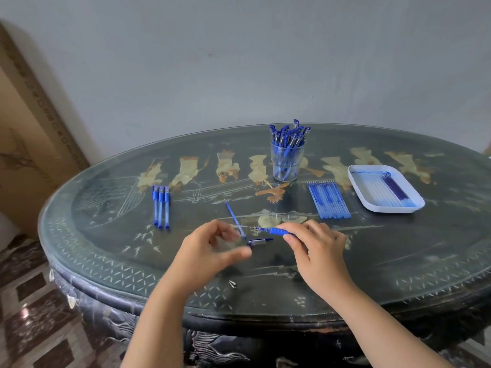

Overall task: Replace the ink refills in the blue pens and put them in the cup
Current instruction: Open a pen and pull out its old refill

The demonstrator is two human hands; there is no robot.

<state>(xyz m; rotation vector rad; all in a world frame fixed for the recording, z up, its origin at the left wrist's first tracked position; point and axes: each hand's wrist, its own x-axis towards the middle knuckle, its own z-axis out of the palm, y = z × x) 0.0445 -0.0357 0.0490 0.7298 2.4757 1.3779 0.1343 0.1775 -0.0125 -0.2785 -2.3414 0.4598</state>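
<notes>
The right hand (316,248) pinches the blue pen (275,230), its tip pointing toward the left hand (210,248) (blurred; I cannot tell its grip).

An oval table (106,235) spreads beneath the left hand (210,251) and the right hand (316,251). It is dark lacquer under a glass sheet, inlaid with pale robed figures, and its side is carved. Beyond both hands, past the table's far edge, rises a plain grey-blue wall (239,62), matt and faintly smudged. Far to the left of the left hand, a tan board (26,128) with a patterned border leans against that wall. Below it the floor (32,301) shows glossy brown-and-white tiles. The light is soft and even, with a dull sheen on the glass.
</notes>
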